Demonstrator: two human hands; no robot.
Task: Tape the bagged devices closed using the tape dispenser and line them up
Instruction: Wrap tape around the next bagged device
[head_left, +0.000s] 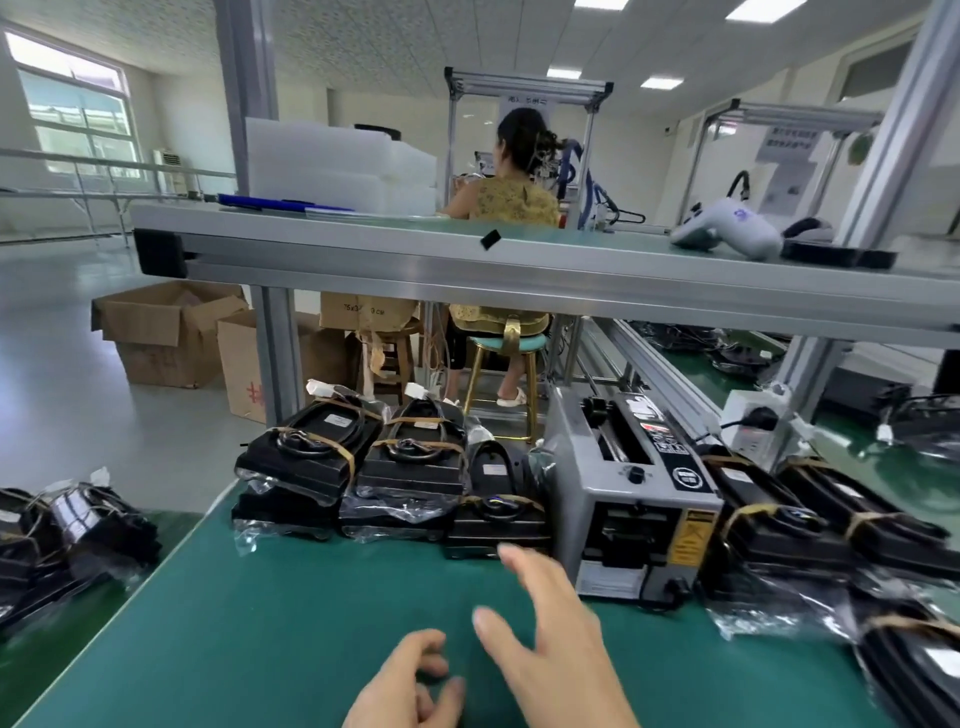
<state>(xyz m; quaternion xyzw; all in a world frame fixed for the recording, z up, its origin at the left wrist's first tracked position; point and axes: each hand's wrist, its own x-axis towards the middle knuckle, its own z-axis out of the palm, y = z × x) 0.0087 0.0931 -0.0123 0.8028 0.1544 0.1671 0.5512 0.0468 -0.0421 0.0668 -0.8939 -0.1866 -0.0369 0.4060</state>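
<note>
Sitting at the far edge of your green table (322, 597), the bagged devices (395, 478) form a row: black units in clear plastic, each with a coiled cord bound by brown tape, stacked two high at the left and middle, with a single lower unit (496, 525) at the right end touching the tape dispenser (631, 499). The dispenser is a grey box with a yellow warning label on its front face, standing upright just right of the row. More bagged units (810, 525) lie to its right, and another pile (67, 535) lies on a separate surface to your left. Your right hand (550, 639) hangs over the mat with fingers spread and straight, holding nothing, its fingertips near the lower unit and the dispenser's front. Your left hand (410, 686) is beside it at the near edge, fingers loosely curled, holding nothing. Beyond: an aluminium shelf (467, 260) carrying translucent trays (332, 166) and a white handheld tool (727, 228); cardboard boxes (166, 327) on the floor; a seated person (506, 208) facing away on a stool.
</note>
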